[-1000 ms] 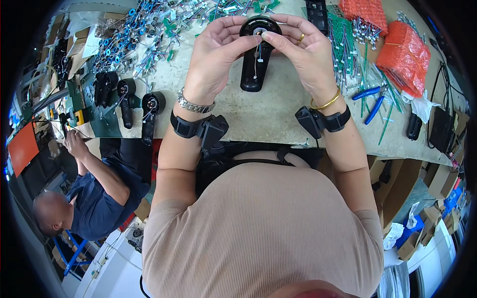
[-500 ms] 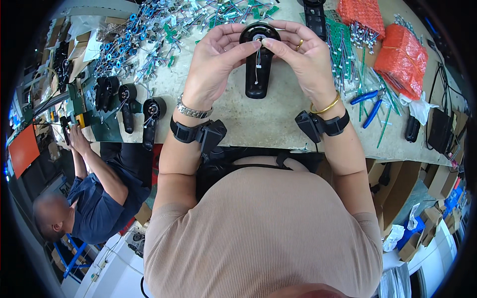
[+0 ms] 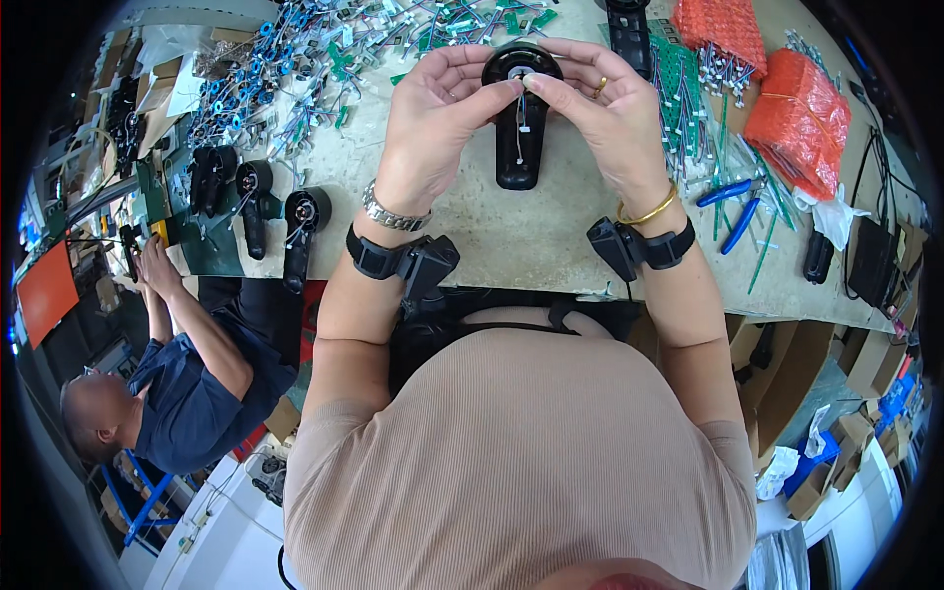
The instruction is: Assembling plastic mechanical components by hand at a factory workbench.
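A black handheld fan housing (image 3: 518, 169) stands over the bench in front of me, round head away from me and handle toward me. My left hand (image 3: 433, 113) is closed round the left of the head, my right hand (image 3: 610, 113) round its right. Both thumb tips meet at the middle of the round head, pressing on a small part that they mostly hide. From under the thumbs a thin wire lead with a small white connector (image 3: 524, 129) hangs down over the open handle.
Similar black fan housings (image 3: 307, 211) with wires lie at the left. Wired circuit boards (image 3: 334, 64) are heaped at the back. On the right are blue-handled cutters (image 3: 739, 224), a red bubble-wrap bundle (image 3: 796, 123) and a black case (image 3: 818, 256). A co-worker (image 3: 177, 383) works at left.
Both hands and the fan housing have shifted slightly right in the picture. The thumbs stay at the middle of the head. The co-worker's head and hands have moved a little.
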`<action>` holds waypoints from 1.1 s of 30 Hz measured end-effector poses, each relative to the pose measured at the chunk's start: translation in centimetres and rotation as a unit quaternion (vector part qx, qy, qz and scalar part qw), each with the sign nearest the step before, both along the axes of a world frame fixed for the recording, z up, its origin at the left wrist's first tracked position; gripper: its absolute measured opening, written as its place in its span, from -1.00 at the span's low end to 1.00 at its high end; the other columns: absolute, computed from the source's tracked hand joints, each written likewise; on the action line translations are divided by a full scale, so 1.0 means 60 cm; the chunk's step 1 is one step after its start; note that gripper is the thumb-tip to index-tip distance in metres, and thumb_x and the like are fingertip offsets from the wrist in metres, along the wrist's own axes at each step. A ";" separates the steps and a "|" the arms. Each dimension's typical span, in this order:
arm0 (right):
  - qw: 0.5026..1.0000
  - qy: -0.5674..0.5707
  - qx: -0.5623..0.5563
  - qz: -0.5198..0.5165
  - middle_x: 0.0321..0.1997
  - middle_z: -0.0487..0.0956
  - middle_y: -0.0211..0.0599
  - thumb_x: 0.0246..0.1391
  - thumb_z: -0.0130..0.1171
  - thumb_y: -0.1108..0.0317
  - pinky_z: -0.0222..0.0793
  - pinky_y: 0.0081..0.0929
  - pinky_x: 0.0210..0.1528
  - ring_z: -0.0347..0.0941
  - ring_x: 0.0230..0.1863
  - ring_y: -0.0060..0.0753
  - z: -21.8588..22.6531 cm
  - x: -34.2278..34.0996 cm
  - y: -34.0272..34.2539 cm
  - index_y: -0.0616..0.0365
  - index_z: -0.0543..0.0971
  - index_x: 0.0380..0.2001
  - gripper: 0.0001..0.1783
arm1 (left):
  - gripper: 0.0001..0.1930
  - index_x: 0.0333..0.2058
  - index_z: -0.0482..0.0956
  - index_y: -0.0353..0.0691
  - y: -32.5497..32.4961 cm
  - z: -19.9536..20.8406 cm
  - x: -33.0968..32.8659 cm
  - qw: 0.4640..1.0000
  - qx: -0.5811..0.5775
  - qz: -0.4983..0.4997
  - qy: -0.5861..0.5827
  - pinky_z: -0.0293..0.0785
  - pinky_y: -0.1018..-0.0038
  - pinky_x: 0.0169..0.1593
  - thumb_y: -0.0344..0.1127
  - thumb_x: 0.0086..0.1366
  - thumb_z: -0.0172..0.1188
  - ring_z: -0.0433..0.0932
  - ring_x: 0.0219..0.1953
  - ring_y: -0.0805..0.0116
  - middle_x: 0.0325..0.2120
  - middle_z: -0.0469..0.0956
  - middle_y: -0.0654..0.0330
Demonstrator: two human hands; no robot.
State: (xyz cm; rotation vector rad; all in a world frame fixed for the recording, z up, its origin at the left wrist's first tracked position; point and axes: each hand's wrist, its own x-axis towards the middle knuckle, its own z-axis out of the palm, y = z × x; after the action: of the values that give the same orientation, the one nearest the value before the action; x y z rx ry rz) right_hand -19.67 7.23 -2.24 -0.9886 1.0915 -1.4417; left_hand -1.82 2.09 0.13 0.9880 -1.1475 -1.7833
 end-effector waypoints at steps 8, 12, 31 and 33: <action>1.000 -0.013 0.007 0.002 -0.06 0.67 -0.26 0.13 0.35 0.47 0.50 -0.62 -0.02 0.58 -0.08 -0.56 -0.004 -0.004 0.001 0.26 0.56 0.08 -0.58 | -0.54 0.00 0.43 -0.43 0.001 -0.007 0.000 1.000 0.030 -0.006 0.003 0.61 0.58 -0.16 -0.51 0.17 0.41 0.63 -0.18 0.46 -0.18 0.62 0.13; 0.999 -0.034 0.031 0.016 -0.08 0.68 -0.28 0.15 0.34 0.44 0.50 -0.63 -0.09 0.59 -0.11 -0.58 -0.001 -0.008 -0.001 0.25 0.57 0.07 -0.59 | -0.57 -0.01 0.45 -0.40 0.001 -0.008 -0.003 0.999 0.049 -0.002 -0.003 0.59 0.58 -0.20 -0.48 0.19 0.40 0.64 -0.19 0.45 -0.19 0.63 0.15; 0.997 -0.040 0.054 0.029 -0.11 0.68 -0.31 0.16 0.34 0.41 0.50 -0.63 -0.16 0.59 -0.15 -0.61 -0.010 -0.006 0.005 0.23 0.58 0.04 -0.62 | -0.56 0.00 0.43 -0.39 0.008 -0.021 -0.002 0.997 0.077 0.009 -0.007 0.49 0.63 -0.31 -0.49 0.18 0.40 0.64 -0.24 0.47 -0.22 0.64 0.16; 0.997 -0.042 0.057 0.022 -0.12 0.68 -0.32 0.16 0.34 0.41 0.51 -0.64 -0.14 0.59 -0.14 -0.60 -0.011 -0.007 0.000 0.22 0.59 0.04 -0.63 | -0.56 0.00 0.43 -0.39 0.003 -0.022 -0.006 0.997 0.081 0.015 -0.011 0.48 0.64 -0.32 -0.50 0.18 0.40 0.63 -0.25 0.47 -0.22 0.63 0.16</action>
State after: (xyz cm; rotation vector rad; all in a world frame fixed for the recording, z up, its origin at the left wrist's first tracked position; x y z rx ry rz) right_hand -20.06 7.25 -2.88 -0.8589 1.0719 -1.3577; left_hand -2.19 2.27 -1.16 1.1172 -1.0080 -1.8683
